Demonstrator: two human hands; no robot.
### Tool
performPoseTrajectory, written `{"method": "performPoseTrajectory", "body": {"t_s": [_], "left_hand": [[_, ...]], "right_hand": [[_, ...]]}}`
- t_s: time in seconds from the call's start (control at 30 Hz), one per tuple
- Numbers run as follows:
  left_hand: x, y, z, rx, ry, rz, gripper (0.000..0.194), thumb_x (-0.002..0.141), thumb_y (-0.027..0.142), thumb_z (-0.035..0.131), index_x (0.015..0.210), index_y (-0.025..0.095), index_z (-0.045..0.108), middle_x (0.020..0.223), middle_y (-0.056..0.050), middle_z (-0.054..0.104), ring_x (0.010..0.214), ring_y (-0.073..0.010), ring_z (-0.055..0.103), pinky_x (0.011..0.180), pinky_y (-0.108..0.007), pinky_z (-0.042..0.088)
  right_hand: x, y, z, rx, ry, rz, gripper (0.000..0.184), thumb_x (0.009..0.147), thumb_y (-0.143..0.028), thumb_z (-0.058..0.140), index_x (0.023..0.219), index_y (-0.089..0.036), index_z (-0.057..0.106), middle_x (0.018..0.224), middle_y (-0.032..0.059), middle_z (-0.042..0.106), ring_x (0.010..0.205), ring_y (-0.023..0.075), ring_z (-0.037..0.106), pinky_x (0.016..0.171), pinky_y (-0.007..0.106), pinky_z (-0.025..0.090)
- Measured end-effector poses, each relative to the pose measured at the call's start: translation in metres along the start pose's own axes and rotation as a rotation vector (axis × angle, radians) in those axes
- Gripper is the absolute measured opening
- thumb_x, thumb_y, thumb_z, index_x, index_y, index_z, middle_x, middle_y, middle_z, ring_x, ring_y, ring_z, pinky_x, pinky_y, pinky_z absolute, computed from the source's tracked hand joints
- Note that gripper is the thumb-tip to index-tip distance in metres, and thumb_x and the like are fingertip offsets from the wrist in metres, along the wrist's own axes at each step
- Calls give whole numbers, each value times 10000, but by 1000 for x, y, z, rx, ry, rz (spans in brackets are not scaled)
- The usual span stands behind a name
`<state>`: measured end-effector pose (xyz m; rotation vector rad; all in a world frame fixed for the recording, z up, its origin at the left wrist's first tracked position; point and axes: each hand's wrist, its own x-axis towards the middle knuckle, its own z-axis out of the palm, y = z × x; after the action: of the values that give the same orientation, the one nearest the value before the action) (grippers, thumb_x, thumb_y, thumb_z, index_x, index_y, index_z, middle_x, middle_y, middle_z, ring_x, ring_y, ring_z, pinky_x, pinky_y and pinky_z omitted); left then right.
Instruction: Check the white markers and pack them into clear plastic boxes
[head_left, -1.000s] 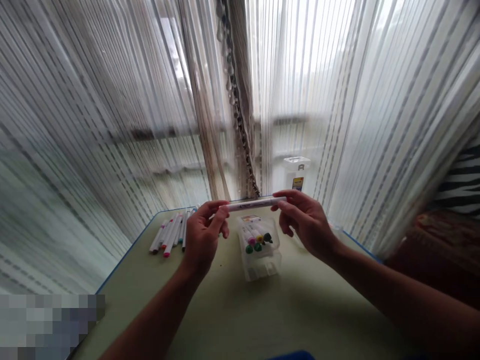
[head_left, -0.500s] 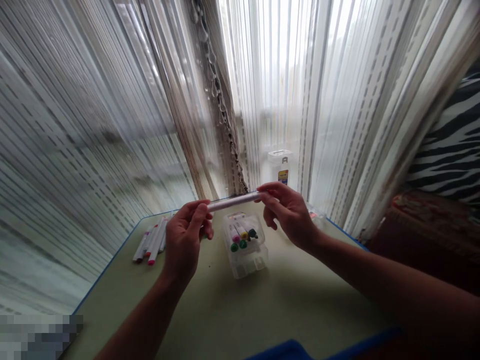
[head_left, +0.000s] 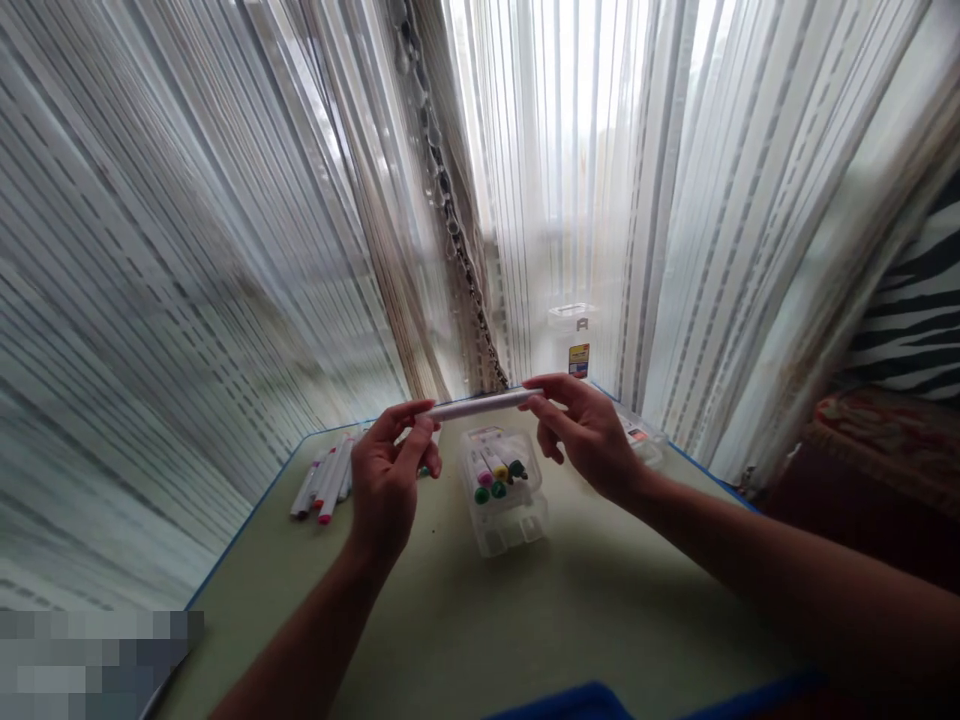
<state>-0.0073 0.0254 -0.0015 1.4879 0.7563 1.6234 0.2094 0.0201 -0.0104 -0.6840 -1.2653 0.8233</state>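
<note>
My left grip [head_left: 384, 475] holds the left end of a white pen [head_left: 484, 405], pinched between thumb and forefinger, the other fingers curled beneath. My right grip [head_left: 592, 432] has the right end in the same kind of narrow pinch. The pen hangs level or nearly so between the two, raised above the bench [head_left: 450, 620], its right end a touch higher in view than its left. I cannot read any print on its barrel.

Beyond and below the pen, in the middle of the bench, lies a clear box [head_left: 511, 535] with pens inside. Their ends face me: a pink cap [head_left: 486, 480], a yellow cap [head_left: 500, 472] and a dark green cap [head_left: 516, 468] sit in the upper row, with two green caps below. Neither grip touches this box.

On the left side of the bench, just past my left grip, a pile [head_left: 326, 485] of white pens lies loosely side by side, with red and pink ends toward me; my hand hides part of it. At the far side a tall clear box [head_left: 566, 345] stands upright, bearing a yellow and blue label [head_left: 578, 360]; my right grip covers its foot. Another clear case [head_left: 649, 440] lies right of that grip, partly hidden. Pale striped curtains [head_left: 225, 250] hang behind everything.
</note>
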Motion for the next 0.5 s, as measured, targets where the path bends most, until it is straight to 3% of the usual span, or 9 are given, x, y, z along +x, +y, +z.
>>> {"method": "performPoseTrajectory", "body": {"t_s": [0.13, 0.33, 0.5], "left_hand": [[-2, 2, 1, 59, -25, 0, 278, 874, 319, 740, 1107, 168, 728, 835, -13, 668, 502, -69, 554, 497, -228, 469], [-1, 1, 0, 8, -13, -13, 290, 864, 356, 760, 1062, 146, 733, 774, -7, 659, 485, -67, 539, 473, -220, 452], [0, 0, 1, -4, -1, -5, 285, 840, 344, 783, 1037, 143, 741, 764, -17, 682, 478, -66, 535, 460, -214, 443]], "right_hand": [[3, 2, -2, 58, 17, 44, 312, 854, -437, 769, 970, -160, 685, 764, -2, 683, 396, 64, 531, 303, 189, 380], [4, 2, -4, 103, 32, 80, 387, 836, -509, 777, 742, -152, 661, 646, 6, 667, 373, 66, 516, 310, 183, 365], [4, 0, -4, 93, 52, 102, 422, 813, -545, 786, 715, -158, 648, 634, 10, 671, 358, 66, 505, 307, 186, 335]]}}
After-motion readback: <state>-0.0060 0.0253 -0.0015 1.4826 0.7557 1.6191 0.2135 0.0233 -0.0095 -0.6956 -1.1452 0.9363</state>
